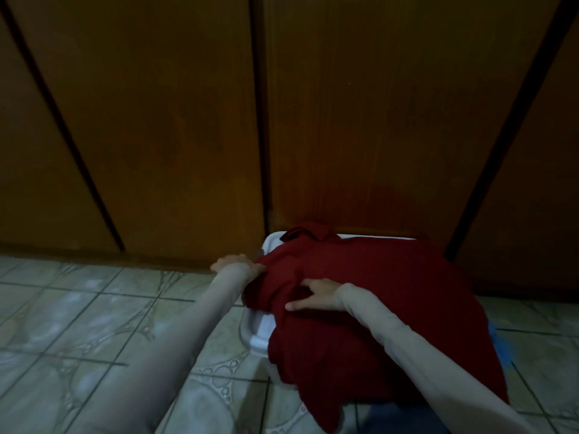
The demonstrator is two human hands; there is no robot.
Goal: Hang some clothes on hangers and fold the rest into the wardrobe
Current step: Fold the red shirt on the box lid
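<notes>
The right hand [308, 295] lies flat on a red garment [376, 296], fingers straight and spread, pointing left, the palm pressing the cloth down. Its beige sleeve [416, 349] runs back toward the lower right corner. The left hand [233, 264] reaches in from the lower left and meets the garment's left edge; its fingers curl over the cloth there, so it seems to grip that edge, though the fingertips are hidden behind the hand. Its sleeve is the same beige.

The garment is draped over a white basket [260, 332], covering nearly all of it; only the basket's rim shows, at the near left corner and along the far edge. A fold of the cloth, perhaps a collar, bunches at the far left of the heap, and the lower hem hangs past the basket's front. A bit of blue cloth [501, 344] peeks out at the garment's right side.

The basket stands on a pale tiled floor [94, 324], close against the closed brown wardrobe doors [156, 120].
</notes>
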